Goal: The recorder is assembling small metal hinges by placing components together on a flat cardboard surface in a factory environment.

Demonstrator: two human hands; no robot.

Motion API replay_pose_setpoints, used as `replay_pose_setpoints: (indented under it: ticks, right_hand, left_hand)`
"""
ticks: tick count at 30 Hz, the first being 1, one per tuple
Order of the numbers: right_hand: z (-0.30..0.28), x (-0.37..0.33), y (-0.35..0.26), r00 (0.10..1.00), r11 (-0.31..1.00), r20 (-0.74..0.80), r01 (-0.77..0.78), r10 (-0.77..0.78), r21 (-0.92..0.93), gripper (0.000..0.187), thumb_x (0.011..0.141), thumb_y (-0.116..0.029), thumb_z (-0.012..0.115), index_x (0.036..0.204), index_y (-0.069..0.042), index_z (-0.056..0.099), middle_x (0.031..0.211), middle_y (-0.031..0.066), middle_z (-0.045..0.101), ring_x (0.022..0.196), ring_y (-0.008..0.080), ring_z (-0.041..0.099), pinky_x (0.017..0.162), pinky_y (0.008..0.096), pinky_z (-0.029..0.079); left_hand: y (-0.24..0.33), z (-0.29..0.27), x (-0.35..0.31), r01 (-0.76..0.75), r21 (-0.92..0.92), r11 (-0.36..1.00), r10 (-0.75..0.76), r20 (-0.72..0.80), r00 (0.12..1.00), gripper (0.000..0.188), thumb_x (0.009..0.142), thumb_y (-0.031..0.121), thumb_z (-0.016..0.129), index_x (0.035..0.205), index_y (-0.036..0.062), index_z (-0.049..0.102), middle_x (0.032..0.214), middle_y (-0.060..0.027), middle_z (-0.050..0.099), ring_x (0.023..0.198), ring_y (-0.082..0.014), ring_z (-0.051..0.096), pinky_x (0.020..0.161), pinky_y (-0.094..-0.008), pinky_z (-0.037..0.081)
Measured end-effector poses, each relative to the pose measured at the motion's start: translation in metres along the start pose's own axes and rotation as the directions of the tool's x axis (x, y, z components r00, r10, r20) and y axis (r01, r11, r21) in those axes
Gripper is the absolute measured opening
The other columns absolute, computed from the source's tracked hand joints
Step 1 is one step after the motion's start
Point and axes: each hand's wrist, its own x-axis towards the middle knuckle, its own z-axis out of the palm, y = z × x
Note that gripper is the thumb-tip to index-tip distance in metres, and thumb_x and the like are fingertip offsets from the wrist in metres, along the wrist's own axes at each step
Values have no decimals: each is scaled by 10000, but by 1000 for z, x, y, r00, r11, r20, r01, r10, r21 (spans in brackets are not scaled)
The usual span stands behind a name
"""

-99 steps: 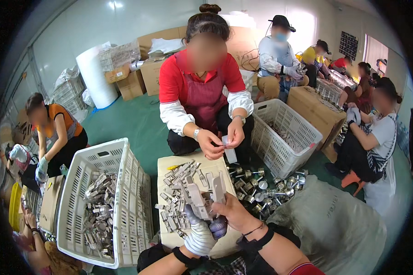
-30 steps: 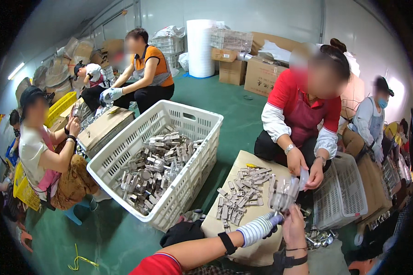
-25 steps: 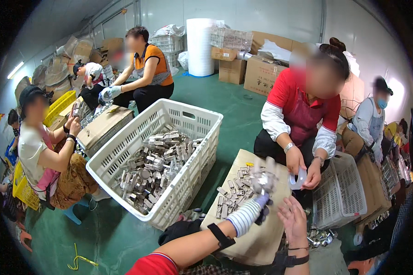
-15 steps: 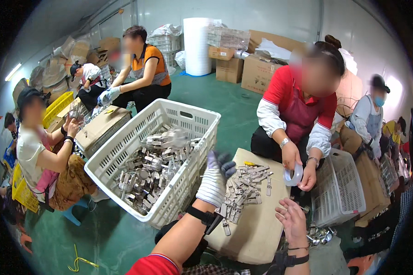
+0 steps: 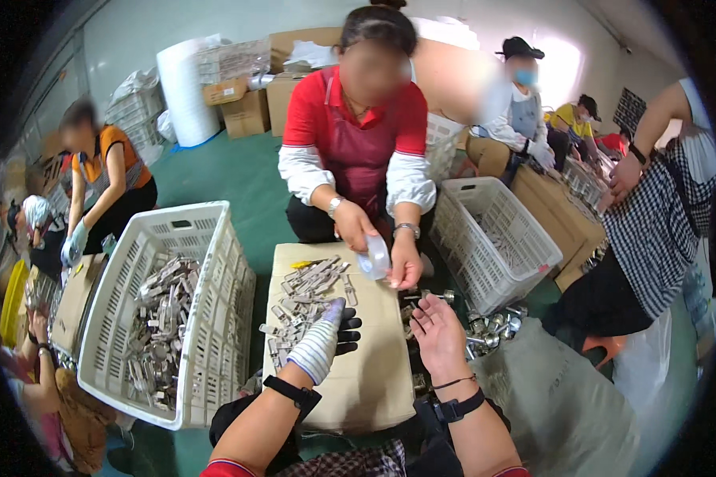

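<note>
Evidently empty, the person's gloved left hand (image 5: 326, 334) and bare right hand (image 5: 440, 340) are spread at lower centre, where a low sweep by the left could scatter the metal clips (image 5: 310, 280) on the board (image 5: 379, 327) left of centre.

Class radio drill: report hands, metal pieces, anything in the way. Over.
Left hand gloved, open, empty. Right hand bare, open, empty. Metal pieces loose on cardboard. Co-worker's hands hold tape roll.

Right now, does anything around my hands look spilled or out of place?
Possibly: shiny metal parts lie heaped loose, uncontained, beside the beige board and grey sack; I can't tell whether they spilled. Also, the left hand wears a striped glove, while the right hand is bare.
</note>
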Motion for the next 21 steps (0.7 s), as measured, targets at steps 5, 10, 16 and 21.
replay_pose_setpoints:
  ticks: [5, 10, 16, 21]
  right_hand:
    - [-7, -2, -12, 999, 998, 44, -13, 11, 56, 228, 898, -249, 532, 1028, -67, 578, 955, 27, 585, 860, 164, 547, 803, 312, 439]
    - [-10, -9, -21, 997, 995, 80, -8, 0, 102, 229, 899, -248, 528, 1027, -62, 565, 957, 36, 575, 884, 173, 540, 825, 325, 443]
    - [-22, -9, -33, 994, 992, 97, 27, -39, 126, 225, 897, -238, 533, 1022, -54, 565, 939, 41, 580, 868, 171, 547, 817, 327, 452]
    - [-21, -13, -37, 994, 988, 84, 62, -75, 142, 190, 903, -215, 524, 971, -50, 588, 902, 50, 593, 825, 157, 552, 788, 310, 457]
  left_hand:
    - [-5, 37, 32, 121, 31, 992, -121, -4, 993, 530, 846, 626, 469, 999, 127, 560, 848, -19, 618, 702, -188, 580, 658, -362, 495]
    - [-16, 55, 71, 216, 59, 975, -218, 32, 975, 738, 730, 789, 442, 1016, 119, 561, 877, -50, 593, 764, -198, 558, 685, -357, 471]
    - [-17, 81, 77, 123, 111, 986, -134, 98, 986, 726, 713, 782, 481, 972, 110, 570, 830, -55, 583, 730, -210, 551, 660, -363, 464]
    - [-24, 86, 67, -5, 13, 1000, 4, 86, 996, 392, 852, 499, 582, 924, 113, 582, 765, -12, 598, 640, -159, 554, 580, -303, 464]
